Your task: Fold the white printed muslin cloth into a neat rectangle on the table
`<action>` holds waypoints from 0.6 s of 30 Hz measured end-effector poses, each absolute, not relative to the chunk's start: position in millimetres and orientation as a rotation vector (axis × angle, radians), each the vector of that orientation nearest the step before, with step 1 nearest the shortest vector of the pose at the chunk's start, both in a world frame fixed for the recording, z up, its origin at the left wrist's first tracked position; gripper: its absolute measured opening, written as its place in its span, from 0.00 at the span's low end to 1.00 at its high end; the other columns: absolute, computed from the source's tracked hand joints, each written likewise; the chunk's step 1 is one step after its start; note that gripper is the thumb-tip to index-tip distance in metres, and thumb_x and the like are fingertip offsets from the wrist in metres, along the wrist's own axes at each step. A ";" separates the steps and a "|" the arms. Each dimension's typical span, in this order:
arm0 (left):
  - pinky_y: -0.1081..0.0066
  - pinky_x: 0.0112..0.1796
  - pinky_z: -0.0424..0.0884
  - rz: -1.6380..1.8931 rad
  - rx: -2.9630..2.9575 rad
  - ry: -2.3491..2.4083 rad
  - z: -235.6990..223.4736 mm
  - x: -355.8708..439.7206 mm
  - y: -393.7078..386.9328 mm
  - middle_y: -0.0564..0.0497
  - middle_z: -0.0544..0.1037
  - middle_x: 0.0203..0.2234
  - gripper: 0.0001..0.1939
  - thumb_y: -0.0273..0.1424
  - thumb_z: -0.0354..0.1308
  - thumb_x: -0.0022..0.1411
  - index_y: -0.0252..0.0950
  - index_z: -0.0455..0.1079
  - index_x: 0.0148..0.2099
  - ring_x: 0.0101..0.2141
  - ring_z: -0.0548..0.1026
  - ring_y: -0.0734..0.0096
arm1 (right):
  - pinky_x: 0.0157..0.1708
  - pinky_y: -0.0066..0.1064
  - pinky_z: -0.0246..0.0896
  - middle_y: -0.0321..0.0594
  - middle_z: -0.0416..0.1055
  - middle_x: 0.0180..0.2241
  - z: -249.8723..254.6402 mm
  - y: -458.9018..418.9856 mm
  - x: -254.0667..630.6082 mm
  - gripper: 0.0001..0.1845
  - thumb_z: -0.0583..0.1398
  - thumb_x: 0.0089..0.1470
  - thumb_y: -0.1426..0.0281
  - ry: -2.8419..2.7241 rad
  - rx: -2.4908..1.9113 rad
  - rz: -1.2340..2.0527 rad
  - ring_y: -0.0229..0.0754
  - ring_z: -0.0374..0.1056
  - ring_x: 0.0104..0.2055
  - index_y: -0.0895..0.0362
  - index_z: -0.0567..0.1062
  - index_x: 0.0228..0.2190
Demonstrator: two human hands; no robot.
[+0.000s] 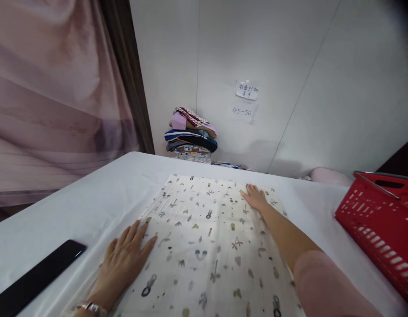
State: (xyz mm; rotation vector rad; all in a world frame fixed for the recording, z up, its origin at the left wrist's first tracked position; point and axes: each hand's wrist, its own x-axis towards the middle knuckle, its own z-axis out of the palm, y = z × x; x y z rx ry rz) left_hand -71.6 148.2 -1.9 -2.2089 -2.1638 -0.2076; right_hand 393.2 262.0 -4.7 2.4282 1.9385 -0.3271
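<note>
- Two bare hands lie palm down on a printed white cloth (210, 240), which is spread flat over the middle of a white table (91, 198); clock directions count from the cloth's middle, with 12 o'clock away from the wearer.
- The cloth's long axis seems to run from 6 to 12 o'clock; the near end passes out of view, so its full length cannot be told. Its far edge lies at 12 o'clock, just short of the table's far edge, and small leaf and sprig motifs dot the surface.
- At 9 o'clock the left hand (127, 253) lies open on the cloth's left margin, fingers slightly parted, thumb out, pointing toward 1 o'clock; it grips nothing. A band (91, 307) circles its wrist.
- At 1 o'clock the right hand (255, 197) lies open near the far right corner, fingers loosely spread toward 11 o'clock, grasping nothing visible. A pink sleeve (325, 281) covers part of that arm.
- Between 8 and 9 o'clock, apart from the left hand, a flat black slab (42, 275) rests on the table, its visible end aimed at 2 o'clock.
- At 3 o'clock stands a red plastic basket (385, 220) with slotted sides.
- Beyond the table, near 12 o'clock, rises a stack of folded fabrics (192, 137); two handwritten papers (246, 91) are fixed on the wall (167, 53) slightly clockwise of it.
- At 10 o'clock hangs a pink curtain (58, 97).
</note>
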 end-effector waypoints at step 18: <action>0.53 0.56 0.47 -0.327 -2.235 -2.198 3.3 -65.2 143.9 0.46 0.53 0.62 0.33 0.49 0.37 0.61 0.38 0.53 0.63 0.60 0.51 0.55 | 0.58 0.51 0.37 0.44 0.39 0.64 -10.2 166.6 437.4 0.34 0.37 0.58 0.52 1.738 2.605 -0.151 0.49 0.35 0.65 0.56 0.52 0.60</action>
